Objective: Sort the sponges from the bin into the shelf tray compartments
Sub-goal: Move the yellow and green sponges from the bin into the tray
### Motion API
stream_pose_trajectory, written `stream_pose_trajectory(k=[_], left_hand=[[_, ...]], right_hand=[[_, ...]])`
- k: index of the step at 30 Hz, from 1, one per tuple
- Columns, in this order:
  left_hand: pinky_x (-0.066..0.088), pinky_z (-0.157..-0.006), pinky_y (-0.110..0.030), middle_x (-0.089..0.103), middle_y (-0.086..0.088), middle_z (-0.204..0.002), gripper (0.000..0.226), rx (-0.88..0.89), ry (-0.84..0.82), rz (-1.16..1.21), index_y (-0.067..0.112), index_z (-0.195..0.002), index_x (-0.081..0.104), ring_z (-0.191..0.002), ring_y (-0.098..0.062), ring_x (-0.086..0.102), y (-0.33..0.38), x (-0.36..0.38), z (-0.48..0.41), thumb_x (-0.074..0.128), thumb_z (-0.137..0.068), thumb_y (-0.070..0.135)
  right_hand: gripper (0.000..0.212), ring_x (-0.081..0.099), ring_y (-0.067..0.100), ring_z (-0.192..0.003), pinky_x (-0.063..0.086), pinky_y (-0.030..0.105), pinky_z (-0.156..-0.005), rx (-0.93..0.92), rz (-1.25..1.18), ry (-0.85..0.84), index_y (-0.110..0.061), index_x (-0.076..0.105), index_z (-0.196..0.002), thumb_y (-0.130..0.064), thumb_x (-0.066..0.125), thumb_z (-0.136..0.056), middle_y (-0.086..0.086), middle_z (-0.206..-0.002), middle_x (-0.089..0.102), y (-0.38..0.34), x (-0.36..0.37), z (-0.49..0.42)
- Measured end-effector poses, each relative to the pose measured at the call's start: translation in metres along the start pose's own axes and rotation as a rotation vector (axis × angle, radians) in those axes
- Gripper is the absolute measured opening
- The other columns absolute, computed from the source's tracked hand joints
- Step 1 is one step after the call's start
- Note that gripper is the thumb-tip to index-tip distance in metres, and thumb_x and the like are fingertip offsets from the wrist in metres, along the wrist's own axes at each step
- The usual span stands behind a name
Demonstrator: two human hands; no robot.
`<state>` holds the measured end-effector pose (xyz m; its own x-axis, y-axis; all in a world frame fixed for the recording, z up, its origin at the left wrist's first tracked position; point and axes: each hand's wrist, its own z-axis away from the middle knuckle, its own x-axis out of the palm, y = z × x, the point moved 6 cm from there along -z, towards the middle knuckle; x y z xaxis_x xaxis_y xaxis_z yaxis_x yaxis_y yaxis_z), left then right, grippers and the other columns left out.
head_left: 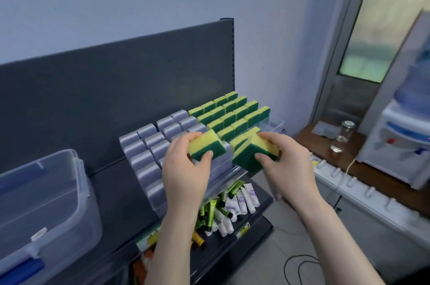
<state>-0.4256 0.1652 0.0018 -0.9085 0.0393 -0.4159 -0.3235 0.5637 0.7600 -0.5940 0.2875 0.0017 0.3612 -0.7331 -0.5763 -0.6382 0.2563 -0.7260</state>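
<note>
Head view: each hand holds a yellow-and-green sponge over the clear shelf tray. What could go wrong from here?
1. The left yellow-and-green sponge, gripped by the left hand, hangs beside the grey sponges; it could land in their compartment.
2. The right yellow-and-green sponge, tilted in the right hand, is near the front edge of the clear plastic tray; it might slip onto the small tubes below.

Both forearms are stretching forward, the left hand (186,169) gripping the left sponge (206,146), the right hand (287,164) gripping the right sponge (246,159).
</note>
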Motion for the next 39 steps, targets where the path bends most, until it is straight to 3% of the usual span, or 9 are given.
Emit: stream_pose_trajectory(k=[4,8,10,13,19,25,30,36,39], left_hand=[[0.053,-0.075,-0.023,0.057,0.016,-0.108,0.036,-0.004,-0.053,-0.013,0.028,-0.113,0.062,-0.086,-0.002,0.056,0.015,0.037,0.004,0.073,-0.081,0.017],[0.042,-0.066,-0.004,0.055,0.02,-0.103,0.036,0.017,-0.104,-0.034,0.027,-0.114,0.061,-0.081,0.011,0.051,0.024,0.067,-0.004,0.073,-0.081,0.017],[0.04,-0.064,-0.003,0.056,0.018,-0.104,0.035,0.011,-0.119,-0.036,0.029,-0.113,0.061,-0.086,0.011,0.052,0.026,0.081,-0.01,0.073,-0.082,0.018],[0.042,-0.075,-0.008,0.055,0.018,-0.106,0.035,-0.006,-0.141,-0.007,0.029,-0.114,0.061,-0.09,0.002,0.053,0.025,0.108,-0.018,0.073,-0.083,0.018],[0.043,-0.066,-0.002,0.056,0.017,-0.104,0.036,-0.008,-0.17,0.0,0.029,-0.114,0.06,-0.086,0.01,0.053,0.024,0.164,-0.051,0.073,-0.082,0.021],[0.044,-0.074,-0.011,0.057,0.017,-0.102,0.035,-0.025,-0.144,-0.02,0.025,-0.113,0.061,-0.089,0.002,0.053,0.018,0.204,-0.099,0.075,-0.08,0.022],[0.04,-0.068,-0.008,0.056,0.02,-0.097,0.033,-0.056,-0.145,-0.029,0.027,-0.108,0.057,-0.089,0.004,0.054,0.008,0.229,-0.121,0.075,-0.08,0.024],[0.049,-0.085,-0.021,0.058,0.019,-0.108,0.043,-0.085,-0.18,-0.069,0.03,-0.121,0.055,-0.1,0.001,0.054,-0.003,0.25,-0.13,0.072,-0.082,0.028],[0.043,-0.079,-0.01,0.054,0.024,-0.103,0.042,-0.087,-0.186,-0.119,0.03,-0.122,0.056,-0.094,0.01,0.051,-0.006,0.257,-0.136,0.072,-0.083,0.029]], right_hand=[[0.041,0.055,0.013,-0.104,0.038,0.021,-0.087,0.04,0.035,-0.004,-0.025,0.064,-0.117,-0.014,0.072,-0.078,-0.008,-0.114,0.064,0.033,-0.022,-0.01],[0.04,0.057,0.017,-0.104,0.046,0.031,-0.091,0.058,0.043,0.0,-0.023,0.064,-0.115,-0.012,0.072,-0.078,-0.006,-0.112,0.065,0.057,-0.037,-0.027],[0.039,0.056,0.016,-0.101,0.045,0.031,-0.089,0.065,0.053,0.002,-0.023,0.064,-0.116,-0.012,0.072,-0.078,-0.005,-0.109,0.064,0.067,-0.041,-0.038],[0.04,0.055,0.015,-0.099,0.044,0.029,-0.087,0.073,0.048,0.021,-0.024,0.064,-0.115,-0.012,0.072,-0.078,-0.007,-0.106,0.064,0.083,-0.043,-0.055],[0.041,0.056,0.013,-0.097,0.05,0.035,-0.086,0.137,0.014,0.039,-0.024,0.065,-0.114,-0.011,0.075,-0.076,-0.011,-0.103,0.062,0.122,-0.032,-0.09],[0.039,0.051,0.005,-0.094,0.038,0.02,-0.081,0.121,0.042,-0.013,-0.028,0.064,-0.114,-0.014,0.072,-0.079,-0.017,-0.101,0.058,0.145,-0.024,-0.155],[0.038,0.054,0.006,-0.09,0.038,0.018,-0.077,0.072,0.021,-0.032,-0.029,0.064,-0.111,-0.013,0.073,-0.077,-0.016,-0.098,0.061,0.156,-0.014,-0.196],[0.038,0.054,0.005,-0.088,0.035,0.007,-0.072,0.083,-0.036,-0.083,-0.03,0.065,-0.108,-0.013,0.075,-0.076,-0.015,-0.098,0.063,0.18,0.003,-0.227],[0.036,0.055,0.005,-0.085,0.036,0.004,-0.07,0.053,-0.053,-0.125,-0.029,0.066,-0.106,-0.012,0.075,-0.075,-0.015,-0.095,0.063,0.186,0.01,-0.246]])
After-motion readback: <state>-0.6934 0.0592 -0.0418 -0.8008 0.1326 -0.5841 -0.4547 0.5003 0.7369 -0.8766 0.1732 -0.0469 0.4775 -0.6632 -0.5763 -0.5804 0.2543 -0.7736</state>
